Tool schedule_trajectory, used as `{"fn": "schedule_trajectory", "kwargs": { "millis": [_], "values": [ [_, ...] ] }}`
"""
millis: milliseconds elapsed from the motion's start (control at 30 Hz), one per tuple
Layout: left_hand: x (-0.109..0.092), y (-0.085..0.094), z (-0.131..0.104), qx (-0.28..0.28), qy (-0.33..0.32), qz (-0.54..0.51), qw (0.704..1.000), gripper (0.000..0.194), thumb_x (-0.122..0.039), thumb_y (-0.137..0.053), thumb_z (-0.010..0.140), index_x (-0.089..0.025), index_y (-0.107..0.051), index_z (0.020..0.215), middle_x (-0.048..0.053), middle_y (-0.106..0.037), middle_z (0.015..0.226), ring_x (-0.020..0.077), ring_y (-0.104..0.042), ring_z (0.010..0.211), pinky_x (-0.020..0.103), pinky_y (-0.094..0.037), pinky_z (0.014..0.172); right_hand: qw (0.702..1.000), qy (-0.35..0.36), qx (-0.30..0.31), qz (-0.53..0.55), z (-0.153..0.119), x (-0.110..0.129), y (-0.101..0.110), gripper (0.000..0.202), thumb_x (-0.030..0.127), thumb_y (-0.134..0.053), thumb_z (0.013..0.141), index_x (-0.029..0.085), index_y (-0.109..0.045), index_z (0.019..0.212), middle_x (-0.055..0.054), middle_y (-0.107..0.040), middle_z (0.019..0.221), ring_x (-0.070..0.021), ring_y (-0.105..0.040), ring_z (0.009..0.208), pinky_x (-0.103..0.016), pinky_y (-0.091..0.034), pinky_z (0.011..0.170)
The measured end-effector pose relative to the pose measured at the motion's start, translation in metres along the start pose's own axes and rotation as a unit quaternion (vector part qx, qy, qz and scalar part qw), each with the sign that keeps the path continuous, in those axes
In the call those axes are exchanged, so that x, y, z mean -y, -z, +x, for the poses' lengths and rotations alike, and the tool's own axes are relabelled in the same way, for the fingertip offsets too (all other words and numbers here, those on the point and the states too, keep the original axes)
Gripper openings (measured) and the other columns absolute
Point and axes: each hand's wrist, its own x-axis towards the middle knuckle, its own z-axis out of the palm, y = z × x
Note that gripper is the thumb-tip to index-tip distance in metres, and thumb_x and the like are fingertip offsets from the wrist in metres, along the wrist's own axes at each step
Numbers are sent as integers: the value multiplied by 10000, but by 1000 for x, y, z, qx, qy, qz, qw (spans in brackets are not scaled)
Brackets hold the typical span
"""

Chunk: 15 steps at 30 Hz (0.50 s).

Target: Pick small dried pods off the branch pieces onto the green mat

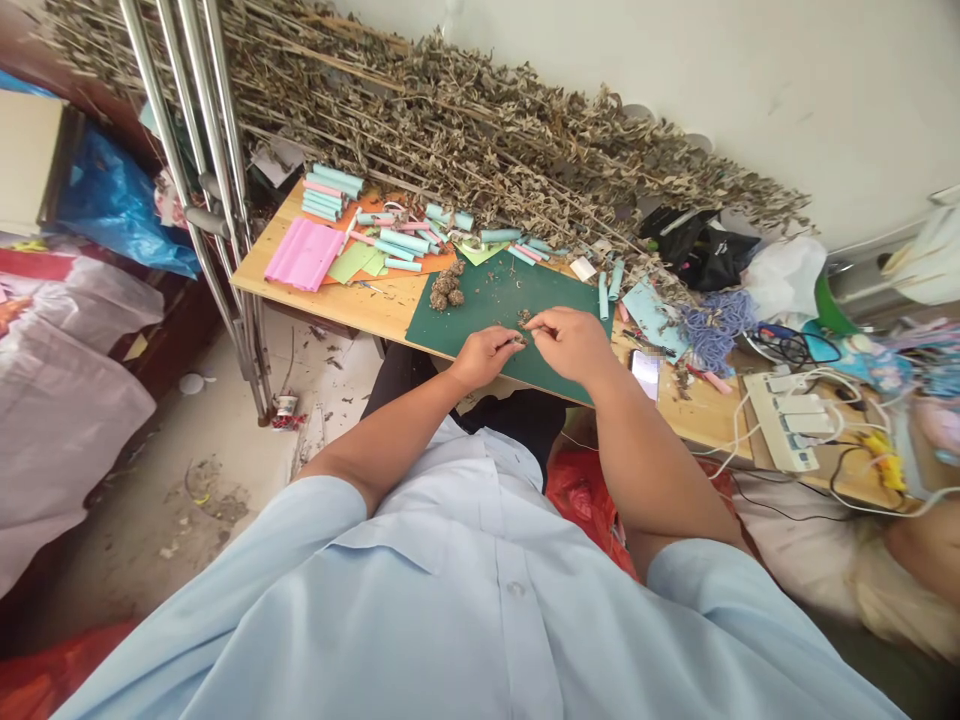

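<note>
Over the front edge of a green mat (491,295), my left hand (486,357) pinches a small piece of brown dried plant (520,340) between thumb and fingertips. My right hand (571,343) is just to its right, its fingers curled and pressed together close to the same piece. Whether the right fingertips grip anything is too small to make out. Brown crumbs (523,316) lie on the mat just beyond the fingertips. A clump of brown dried balls (447,287) rests at the mat's left side.
Dried stalks (450,120) are piled along the back of the wooden table (277,270). Blue and pink paper rolls (405,240) lie behind the mat. A phone (645,374) and a power strip (780,420) are on the right. Metal crutches (206,200) stand at the left.
</note>
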Motion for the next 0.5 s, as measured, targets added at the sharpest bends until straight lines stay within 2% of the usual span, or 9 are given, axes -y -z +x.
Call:
{"fn": "schedule_trajectory", "kwargs": {
  "millis": [67,167,267,400,500],
  "values": [
    [1,-1,0,-4,-2,3,1000,293,-403,-621,1041,-157,-775,1084,77,-734,938,177,-672,896,310,-531,879,999,-2,-19,37,-3,-8,-8,317,231,-565,935,213,-807,1139,-95,-785,1125,-246,-718,952,-372,-555,876],
    [2,-2,0,-2,1,7,1000,275,-390,-634,1036,-165,-776,1103,72,-736,933,173,-674,884,302,-530,862,996,18,-22,87,-9,-16,-22,327,256,-564,964,222,-797,1190,-93,-783,1183,-255,-722,1081,-402,-560,991],
    [1,-1,-1,2,7,18,1000,264,-376,-633,1038,-171,-776,1124,67,-734,917,172,-674,875,294,-529,842,995,32,-34,89,-18,-16,-31,321,270,-552,994,227,-801,1192,-92,-769,1262,-261,-705,1184,-419,-539,1077],
    [-2,1,-1,2,1,19,1000,225,-313,-620,1041,-165,-779,1097,71,-746,941,171,-683,902,293,-531,872,997,58,-29,32,-30,-6,-30,359,261,-505,1034,236,-772,1273,-96,-739,1331,-255,-702,1199,-384,-564,1032],
    [-3,1,-1,6,4,12,1000,212,-262,-602,1039,-170,-773,1124,79,-767,1019,174,-699,953,298,-538,908,996,77,-40,-17,-36,-1,-30,358,249,-497,1039,249,-773,1268,-92,-748,1302,-264,-709,1174,-375,-582,982]
  ]
}}
